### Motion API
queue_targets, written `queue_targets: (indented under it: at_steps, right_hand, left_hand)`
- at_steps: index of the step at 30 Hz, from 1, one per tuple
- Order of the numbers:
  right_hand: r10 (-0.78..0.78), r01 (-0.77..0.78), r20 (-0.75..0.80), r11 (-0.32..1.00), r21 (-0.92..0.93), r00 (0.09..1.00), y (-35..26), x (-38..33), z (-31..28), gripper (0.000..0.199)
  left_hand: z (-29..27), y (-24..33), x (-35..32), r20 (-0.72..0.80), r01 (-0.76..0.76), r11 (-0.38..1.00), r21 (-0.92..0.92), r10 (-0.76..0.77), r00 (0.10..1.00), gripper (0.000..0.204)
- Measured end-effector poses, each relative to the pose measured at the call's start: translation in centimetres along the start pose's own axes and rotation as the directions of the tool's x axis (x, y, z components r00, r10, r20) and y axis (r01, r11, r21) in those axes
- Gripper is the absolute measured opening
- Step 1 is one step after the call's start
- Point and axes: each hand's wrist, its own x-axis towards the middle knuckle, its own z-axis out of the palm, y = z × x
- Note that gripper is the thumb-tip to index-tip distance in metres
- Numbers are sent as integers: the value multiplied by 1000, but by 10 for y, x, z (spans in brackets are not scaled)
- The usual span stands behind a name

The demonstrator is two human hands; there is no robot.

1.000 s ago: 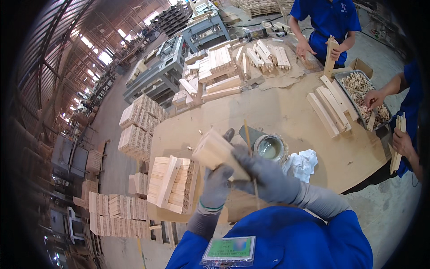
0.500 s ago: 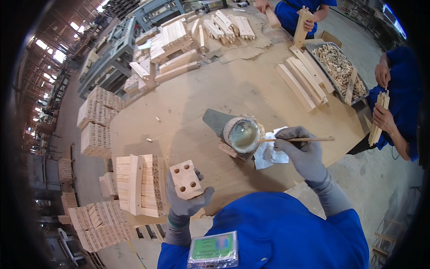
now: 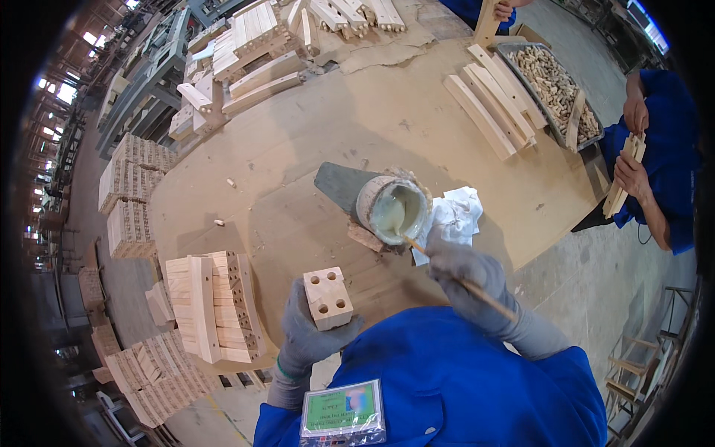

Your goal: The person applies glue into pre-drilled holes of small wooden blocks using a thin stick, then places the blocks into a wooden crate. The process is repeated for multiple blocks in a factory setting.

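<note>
My left hand [image 3: 309,337], in a grey glove, grips a pale wooden block [image 3: 328,297] with several round holes in its top face. It is held just above the near edge of the round table [image 3: 313,141]. In my gloved right hand [image 3: 469,279] is a thin wooden stick [image 3: 454,277], and its tip dips into the pale glue in a small round pot [image 3: 393,211]. The pot stands on the table in front of me, beside a crumpled white rag [image 3: 454,216].
A stack of like blocks [image 3: 212,305] lies left of my left hand. Long wooden slats [image 3: 491,104] and a tray of dowels [image 3: 555,86] lie at the far right, where another person in blue holds slats [image 3: 624,179]. More block stacks [image 3: 130,201] stand on the floor at left.
My right hand has swung the stick from pointing right to dipping its tip into the glue pot. The block in my left hand has risen slightly toward the middle.
</note>
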Motion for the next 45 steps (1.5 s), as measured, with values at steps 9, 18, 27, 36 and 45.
queue_targets:
  at_steps: [9, 18, 27, 36, 45]
  right_hand:
    - [107, -104, -10, 978, 181, 994, 7, -4, 1, 21]
    - [14, -13, -22, 1000, 29, 1000, 4, -1, 8, 24]
    - [596, -535, 148, 550, 641, 789, -15, 40, -32, 14]
    - [512, -704, 483, 540, 462, 710, -23, 68, -38, 27]
    - [487, -682, 482, 585, 440, 729, -22, 72, -43, 17]
  left_hand:
    - [11, -3, -1, 118, 36, 999, 15, -37, 992, 64]
    - [13, 9, 3, 176, 37, 990, 133, -60, 982, 69]
    - [24, 28, 7, 208, 36, 982, 186, -75, 975, 66]
    - [28, 33, 2, 315, -37, 961, 275, -54, 948, 71]
    - [34, 37, -3, 279, -47, 963, 264, -30, 960, 65]
